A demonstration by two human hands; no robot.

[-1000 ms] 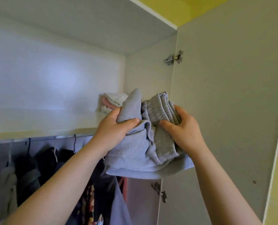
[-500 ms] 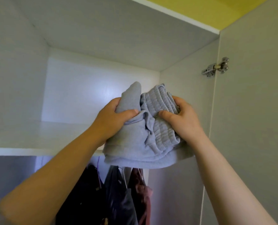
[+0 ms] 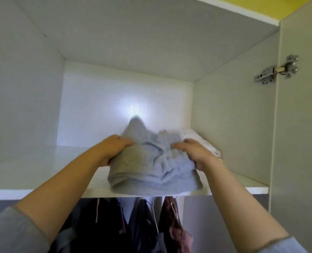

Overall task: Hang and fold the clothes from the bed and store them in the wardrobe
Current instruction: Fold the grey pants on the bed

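Grey cloth, folded into a thick grey bundle (image 3: 151, 167), sits at the front of the upper shelf (image 3: 42, 172) of the wardrobe (image 3: 23, 88), its near fold reaching the shelf's lip.

Head view (the only one): the left hand (image 3: 113, 148) holds the bundle's left side and the right hand (image 3: 193, 152) holds its right. Each grip is closed on the cloth, fingers over the top. Just behind the right hand, a white pile (image 3: 202, 141) of folded things lies against the right wall; whether the bundle touches it I cannot tell. Below the shelf, hanging clothes (image 3: 115, 225) show dark and reddish. The door (image 3: 301, 143) stands open at the right, its hinge (image 3: 277, 70) in plain sight.

The step in hand looks like storing a folded piece on the shelf. The next move, as I judge it, calls for a push further back beside the white pile. Both hands would then let go without dragging the folds loose.
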